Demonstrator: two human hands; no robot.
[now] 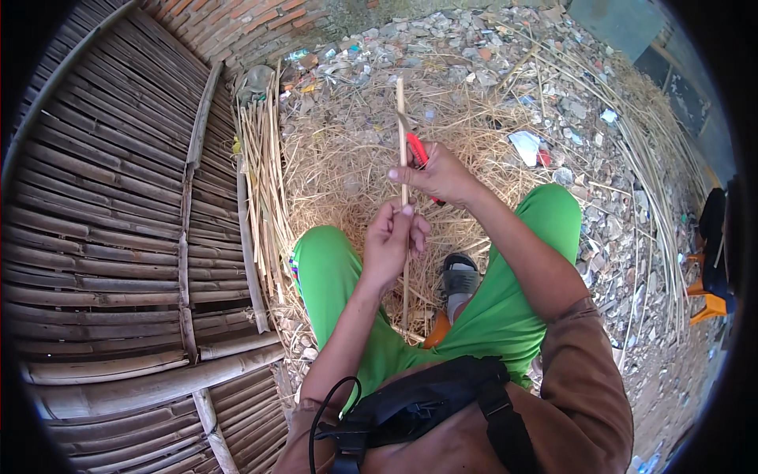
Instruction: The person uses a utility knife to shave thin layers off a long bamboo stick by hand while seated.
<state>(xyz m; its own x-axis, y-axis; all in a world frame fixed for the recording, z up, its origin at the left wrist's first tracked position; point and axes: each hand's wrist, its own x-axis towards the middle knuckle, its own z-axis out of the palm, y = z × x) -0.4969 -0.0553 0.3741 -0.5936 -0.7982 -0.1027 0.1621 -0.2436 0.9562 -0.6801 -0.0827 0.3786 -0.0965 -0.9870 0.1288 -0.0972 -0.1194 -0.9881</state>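
A thin, pale bamboo strip (400,96) stands nearly upright in the picture between my knees. My left hand (387,243) is closed around its lower part, and the strip's lower end shows below the fingers. Higher up, my right hand (444,175) grips a red utility knife (416,148). The knife's blade lies against the strip's upper part, and my right thumb rests on the strip just below. Part of the knife's handle is hidden by my right fingers.
Thin shavings (339,170) cover the ground ahead. A bundle of bamboo strips (264,174) leans by a slatted bamboo wall (103,221) on the left. More long strips (643,166) lie on the right over stony rubble (600,229). An orange stool (699,304) stands far right.
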